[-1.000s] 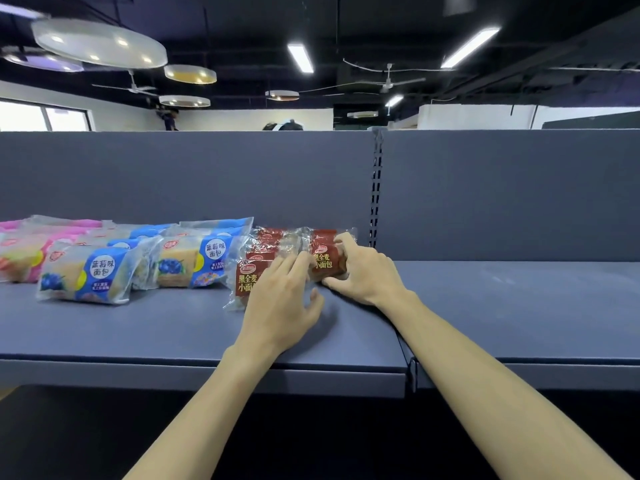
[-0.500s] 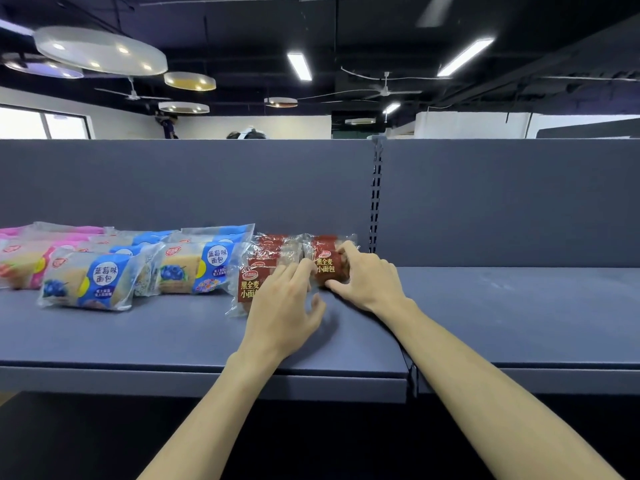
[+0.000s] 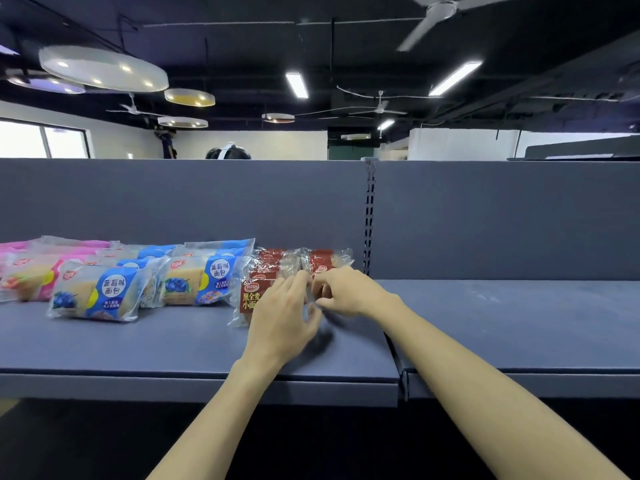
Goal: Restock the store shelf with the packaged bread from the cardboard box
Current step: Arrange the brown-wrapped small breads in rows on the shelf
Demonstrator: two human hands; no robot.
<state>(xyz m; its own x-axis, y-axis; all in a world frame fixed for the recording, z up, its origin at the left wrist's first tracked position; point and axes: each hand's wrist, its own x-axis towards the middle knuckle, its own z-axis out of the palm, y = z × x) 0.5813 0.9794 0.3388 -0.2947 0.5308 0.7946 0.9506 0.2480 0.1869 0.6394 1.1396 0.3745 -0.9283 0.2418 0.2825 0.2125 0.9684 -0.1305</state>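
Two rows of red-wrapped bread packs (image 3: pixel 268 273) lie on the dark grey shelf (image 3: pixel 145 344), just left of the slotted upright. My left hand (image 3: pixel 280 318) rests with straight fingers on the front pack of the left red row. My right hand (image 3: pixel 348 291) curls its fingers over the front pack of the right red row (image 3: pixel 320 259), thumb tucked low beside my left thumb. Both hands hide most of the front packs. No cardboard box shows in this view.
Blue blueberry bread packs (image 3: pixel 100 294) and pink packs (image 3: pixel 26 271) fill the shelf to the left. The shelf section right of the upright (image 3: pixel 370 216) is bare (image 3: pixel 519 320). The grey back panel rises behind. A person's head (image 3: pixel 227 154) shows over it.
My right hand has slid left and forward and curled its fingers over the right red pack. Both hands now nearly touch. The left hand has barely shifted.
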